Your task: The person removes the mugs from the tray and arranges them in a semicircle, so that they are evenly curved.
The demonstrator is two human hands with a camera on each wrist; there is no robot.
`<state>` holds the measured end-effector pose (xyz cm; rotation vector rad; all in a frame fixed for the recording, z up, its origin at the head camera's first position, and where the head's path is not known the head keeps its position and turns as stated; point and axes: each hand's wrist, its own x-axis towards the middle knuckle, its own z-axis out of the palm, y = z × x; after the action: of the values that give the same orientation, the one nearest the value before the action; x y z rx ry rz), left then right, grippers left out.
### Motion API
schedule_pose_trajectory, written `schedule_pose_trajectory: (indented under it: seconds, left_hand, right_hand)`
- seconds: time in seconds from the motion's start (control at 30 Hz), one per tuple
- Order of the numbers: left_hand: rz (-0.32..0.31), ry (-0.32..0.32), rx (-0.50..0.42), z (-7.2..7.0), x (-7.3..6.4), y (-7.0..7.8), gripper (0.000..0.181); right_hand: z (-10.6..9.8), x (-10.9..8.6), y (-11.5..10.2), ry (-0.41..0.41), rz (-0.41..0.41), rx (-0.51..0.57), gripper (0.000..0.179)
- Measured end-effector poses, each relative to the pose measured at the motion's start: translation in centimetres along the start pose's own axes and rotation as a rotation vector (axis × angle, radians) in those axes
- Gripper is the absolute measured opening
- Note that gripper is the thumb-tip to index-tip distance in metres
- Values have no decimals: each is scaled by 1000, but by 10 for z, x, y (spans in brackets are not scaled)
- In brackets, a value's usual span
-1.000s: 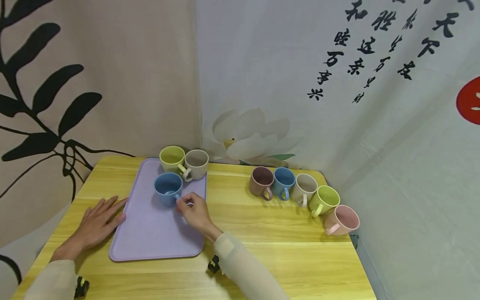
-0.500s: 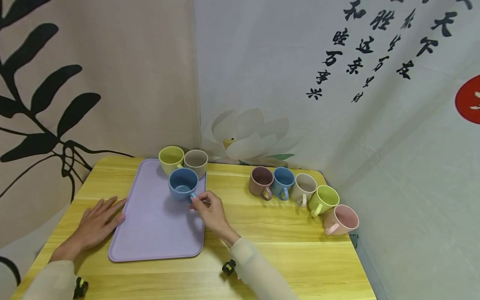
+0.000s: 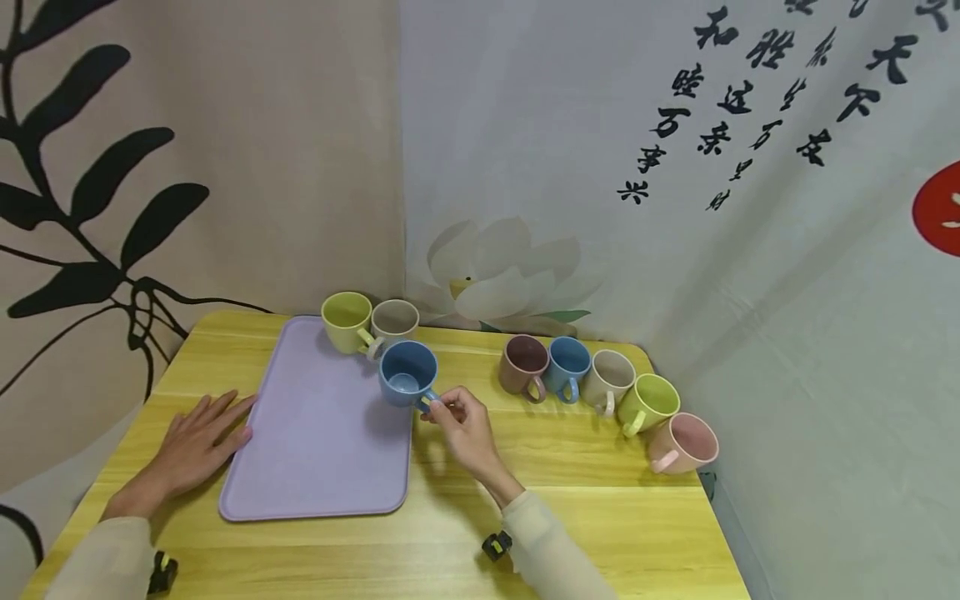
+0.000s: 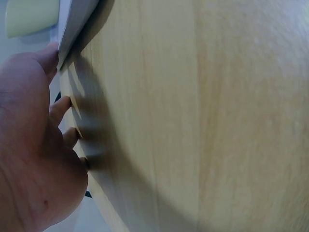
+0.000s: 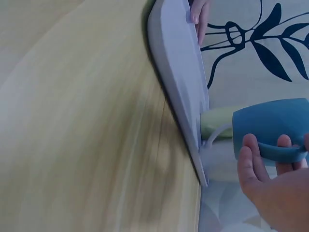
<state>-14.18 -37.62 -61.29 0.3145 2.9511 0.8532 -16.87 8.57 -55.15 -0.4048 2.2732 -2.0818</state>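
My right hand [image 3: 468, 429] pinches the handle of a blue mug [image 3: 407, 367], held upright in the air over the right edge of the purple tray [image 3: 315, 467]. In the right wrist view the blue mug [image 5: 270, 123] hangs above the tray, fingers curled at its handle. Flat at the tray's left edge lies my left hand [image 3: 198, 446], fingers spread, thumb side touching the rim. The left wrist view shows that hand [image 4: 38, 145] with its fingertips on the wood. At the tray's back stand a green mug [image 3: 347, 321] and a light grey mug [image 3: 395, 321], the grey one partly hidden.
Along the table's right side runs a row of mugs: brown [image 3: 522, 367], blue [image 3: 568, 360], beige [image 3: 607, 379], green [image 3: 649, 400] and pink [image 3: 684, 442]. A printed curtain [image 3: 525, 125] hangs behind the wooden table [image 3: 585, 525].
My right hand has lifted the blue mug from the middle of the tray and carried it rightward to the tray's right edge. My left hand has stayed put.
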Motion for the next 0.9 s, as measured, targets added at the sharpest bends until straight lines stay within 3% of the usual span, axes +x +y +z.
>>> schedule_pose_trajectory:
  seconds: [0.5, 0.9]
  left_hand:
    - [-7, -16, 8, -4, 0, 5, 67]
    - [-7, -13, 6, -1, 0, 2, 67]
  right_hand:
    - [-60, -21, 22, 111, 19, 34, 20]
    - [-89, -23, 36, 232, 107, 70, 19]
